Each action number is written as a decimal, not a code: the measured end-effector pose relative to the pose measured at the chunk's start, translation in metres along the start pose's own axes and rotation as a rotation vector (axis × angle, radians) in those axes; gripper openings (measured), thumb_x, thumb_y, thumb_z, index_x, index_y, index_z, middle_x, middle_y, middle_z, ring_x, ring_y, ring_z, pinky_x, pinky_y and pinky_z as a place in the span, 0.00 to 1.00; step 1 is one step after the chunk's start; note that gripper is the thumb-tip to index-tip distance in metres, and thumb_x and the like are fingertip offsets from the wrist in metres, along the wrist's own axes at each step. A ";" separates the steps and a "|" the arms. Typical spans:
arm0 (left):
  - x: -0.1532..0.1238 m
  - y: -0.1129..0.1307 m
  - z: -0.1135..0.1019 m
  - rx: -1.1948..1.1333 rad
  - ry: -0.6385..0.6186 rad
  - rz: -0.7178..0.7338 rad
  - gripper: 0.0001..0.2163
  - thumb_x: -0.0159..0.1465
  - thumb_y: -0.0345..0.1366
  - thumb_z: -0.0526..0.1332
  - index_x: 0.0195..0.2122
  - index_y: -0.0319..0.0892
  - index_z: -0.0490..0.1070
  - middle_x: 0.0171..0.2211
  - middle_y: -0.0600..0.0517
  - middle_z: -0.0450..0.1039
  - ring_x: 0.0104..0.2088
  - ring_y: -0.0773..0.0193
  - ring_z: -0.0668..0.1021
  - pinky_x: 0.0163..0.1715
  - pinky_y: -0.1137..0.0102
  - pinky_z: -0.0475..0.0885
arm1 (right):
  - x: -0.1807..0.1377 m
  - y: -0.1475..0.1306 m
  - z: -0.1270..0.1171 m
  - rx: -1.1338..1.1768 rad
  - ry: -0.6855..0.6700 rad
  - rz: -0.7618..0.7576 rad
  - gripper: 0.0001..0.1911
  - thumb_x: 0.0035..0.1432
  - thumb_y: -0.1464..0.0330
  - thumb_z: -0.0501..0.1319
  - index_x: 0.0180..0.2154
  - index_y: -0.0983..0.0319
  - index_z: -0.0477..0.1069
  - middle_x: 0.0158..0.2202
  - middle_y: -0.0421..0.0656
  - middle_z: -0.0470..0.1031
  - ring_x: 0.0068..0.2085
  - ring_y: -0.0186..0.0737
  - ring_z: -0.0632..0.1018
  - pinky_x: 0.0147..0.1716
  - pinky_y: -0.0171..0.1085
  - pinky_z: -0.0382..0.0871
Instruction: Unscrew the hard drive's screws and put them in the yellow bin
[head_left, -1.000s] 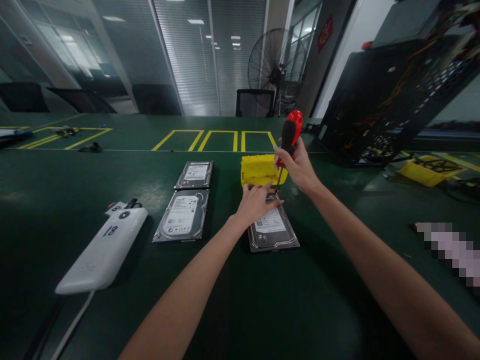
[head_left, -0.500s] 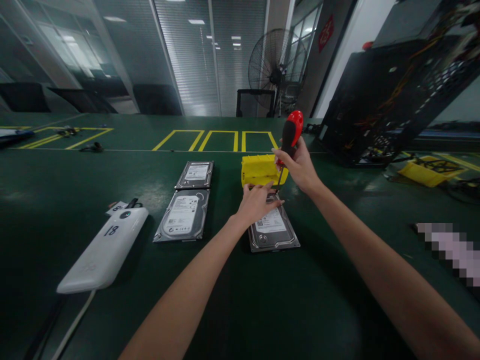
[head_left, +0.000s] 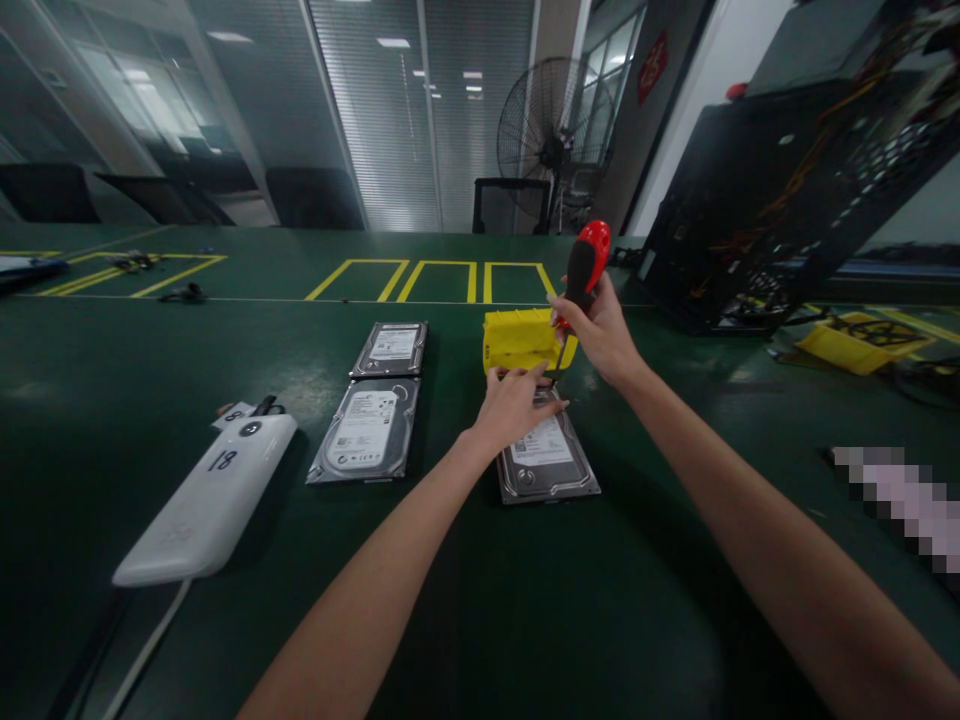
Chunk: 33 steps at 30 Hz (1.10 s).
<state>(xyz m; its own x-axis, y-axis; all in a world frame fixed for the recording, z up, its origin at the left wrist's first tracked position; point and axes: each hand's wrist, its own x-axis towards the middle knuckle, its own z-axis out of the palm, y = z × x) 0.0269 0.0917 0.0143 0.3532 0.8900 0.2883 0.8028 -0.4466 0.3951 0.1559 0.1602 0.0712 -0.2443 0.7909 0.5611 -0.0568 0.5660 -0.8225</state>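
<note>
A silver hard drive (head_left: 550, 462) with a white label lies flat on the green table. My left hand (head_left: 511, 405) holds it down at its far end, fingers and thumb bent around the top of the drive. In my right hand (head_left: 602, 337) is a red and black screwdriver (head_left: 587, 262), gripped by its handle and slightly tilted. Its shaft points down to the drive's far edge, beside my left fingertips; the contact of the tip is hidden. Just behind the drive stands a yellow bin (head_left: 517, 338).
Two more hard drives, a near one (head_left: 366, 430) and a far one (head_left: 391, 347), lie end to end on the left. A white power bank (head_left: 210, 500) with a cable is further left. At the right are a black computer case (head_left: 720, 210) and another yellow bin (head_left: 855, 345).
The screwdriver handle and my right hand have shifted very slightly to the right. My left hand and the hard drive stay in place.
</note>
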 end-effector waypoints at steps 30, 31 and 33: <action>0.000 0.001 -0.001 0.041 -0.018 0.004 0.23 0.68 0.49 0.48 0.59 0.42 0.60 0.53 0.47 0.71 0.56 0.51 0.67 0.54 0.51 0.56 | -0.001 -0.002 0.000 -0.073 -0.011 0.034 0.24 0.51 0.52 0.62 0.42 0.53 0.54 0.26 0.37 0.65 0.23 0.35 0.68 0.21 0.39 0.64; 0.000 0.001 -0.001 0.046 -0.026 0.002 0.23 0.68 0.49 0.48 0.59 0.42 0.60 0.53 0.47 0.71 0.57 0.51 0.67 0.54 0.51 0.56 | 0.000 -0.001 0.000 -0.079 -0.007 0.031 0.24 0.50 0.52 0.63 0.42 0.53 0.54 0.26 0.37 0.65 0.23 0.35 0.68 0.21 0.40 0.65; 0.000 0.001 -0.002 0.044 -0.036 0.000 0.24 0.68 0.49 0.48 0.60 0.42 0.58 0.53 0.46 0.71 0.57 0.51 0.67 0.54 0.51 0.56 | 0.000 0.000 0.000 -0.084 0.000 0.026 0.24 0.50 0.52 0.63 0.41 0.53 0.54 0.26 0.37 0.65 0.22 0.35 0.68 0.20 0.40 0.65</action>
<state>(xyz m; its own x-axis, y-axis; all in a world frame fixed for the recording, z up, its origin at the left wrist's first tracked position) 0.0272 0.0909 0.0164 0.3696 0.8930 0.2568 0.8230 -0.4430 0.3557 0.1564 0.1604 0.0709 -0.2445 0.8058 0.5394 0.0307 0.5624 -0.8263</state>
